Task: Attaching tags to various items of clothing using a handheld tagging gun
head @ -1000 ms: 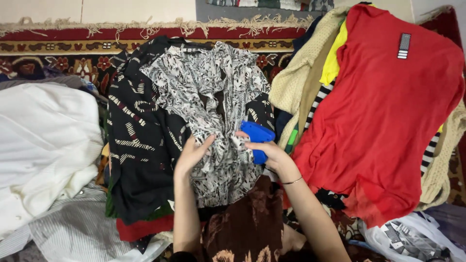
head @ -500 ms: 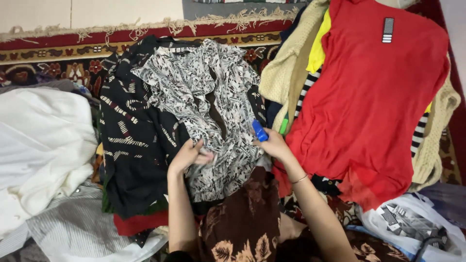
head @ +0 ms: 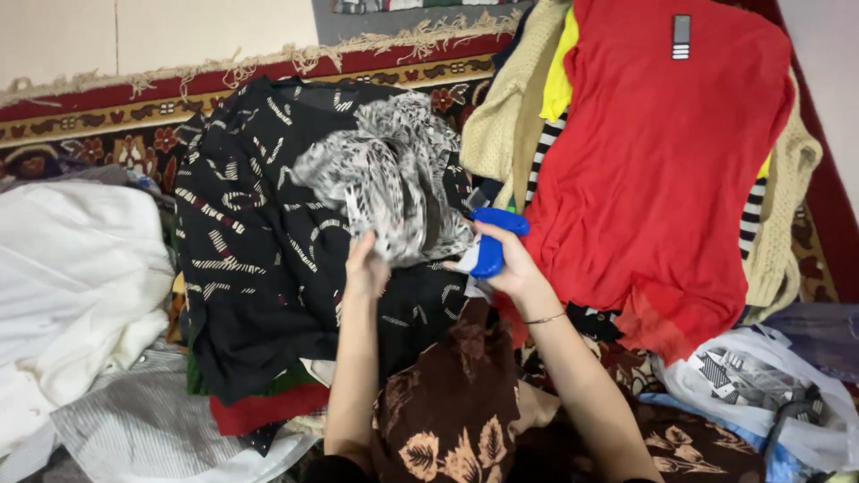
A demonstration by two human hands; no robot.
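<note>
My left hand [head: 365,266] grips the lower edge of a grey-and-white patterned garment [head: 389,179], which is bunched and lifted off a black top with white dashes [head: 255,259]. My right hand [head: 506,264] holds a blue object [head: 492,241] at the garment's right side, its fingers also against the cloth. A thin bracelet sits on my right wrist. A brown leaf-print cloth [head: 447,402] lies between my forearms.
A red top [head: 662,179] covers a pile of cream knit, yellow and striped clothes on the right. White cloth [head: 72,286] and grey striped fabric [head: 143,429] lie at the left. A plastic bag [head: 761,385] is at lower right. A patterned red carpet [head: 98,134] lies beneath.
The grey-and-white garment lay spread flat on the black top; both hands have gathered it up into a bunch. The blue object stays in my right hand.
</note>
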